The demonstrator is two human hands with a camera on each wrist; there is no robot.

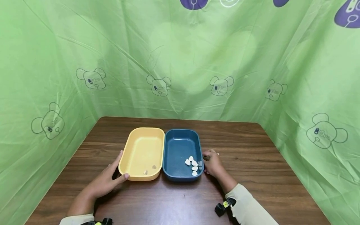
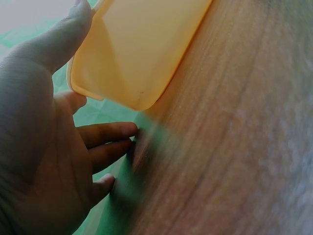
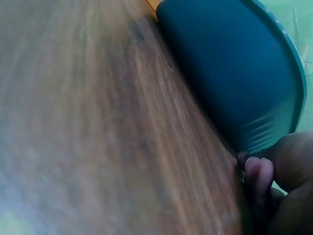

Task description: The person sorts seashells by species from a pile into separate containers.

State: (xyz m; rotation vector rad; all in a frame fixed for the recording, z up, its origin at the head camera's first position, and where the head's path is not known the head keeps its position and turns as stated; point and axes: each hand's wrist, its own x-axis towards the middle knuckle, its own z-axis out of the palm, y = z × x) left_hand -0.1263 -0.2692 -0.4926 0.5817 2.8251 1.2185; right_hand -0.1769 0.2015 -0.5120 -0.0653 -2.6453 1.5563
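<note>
A yellow tray (image 1: 143, 150) and a blue tray (image 1: 181, 147) stand side by side on the table. My left hand (image 1: 108, 179) lies at the yellow tray's near left corner, thumb on the rim and forefinger along the side. Its other fingers are spread apart in the left wrist view. My right hand (image 1: 213, 162) touches the blue tray's right side, with fingers bent in the right wrist view; whether it holds anything is hidden. Several white stones (image 1: 194, 163) lie at the blue tray's near right. Two small brownish stones (image 1: 145, 172) lie near the yellow tray's front.
The brown wooden table (image 1: 239, 137) extends around both trays. Green printed cloth (image 1: 182, 62) hangs behind and at both sides of the table.
</note>
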